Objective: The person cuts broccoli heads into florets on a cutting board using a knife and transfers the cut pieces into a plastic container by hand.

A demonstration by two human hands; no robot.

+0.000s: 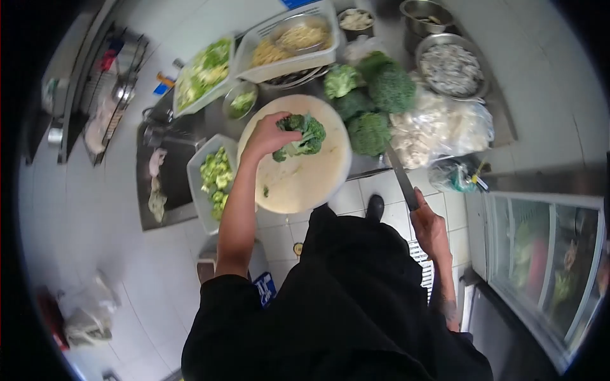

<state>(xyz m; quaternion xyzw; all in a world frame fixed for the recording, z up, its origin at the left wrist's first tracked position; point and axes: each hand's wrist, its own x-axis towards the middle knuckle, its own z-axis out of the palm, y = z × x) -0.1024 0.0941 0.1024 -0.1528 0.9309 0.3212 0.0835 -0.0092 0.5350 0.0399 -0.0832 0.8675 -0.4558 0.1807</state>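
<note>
The left hand (270, 136) has its fingers clamped on a cut piece of broccoli (311, 134), held over the round cutting board (318, 181); whether the piece touches the board I cannot tell. The board sits along the near edge of the table (502, 120) and seems to jut a little past it. A small green scrap (265, 191) lies on its lower left part.

The right hand (429, 225) is out beyond the near edge, its fingers wrapped round the handle of a knife (401, 176). The blade slants back toward the table, its tip just beside the nearest of the whole broccoli heads (391, 89) (contact there is unclear). Those heads are bunched right of the board, with a clear bag of whitish pieces (438, 130) next to them, toward the table's right end. A steel bowl of pale strips (455, 97) stands behind the bag, nearer the far right corner.

Left of the board, beside the sink (181, 213) at the left end, is a white tub of cut green pieces (198, 160). Toward the far edge stand a tub of leafy greens (206, 97) and a white basket (292, 70) with yellowish shreds.
</note>
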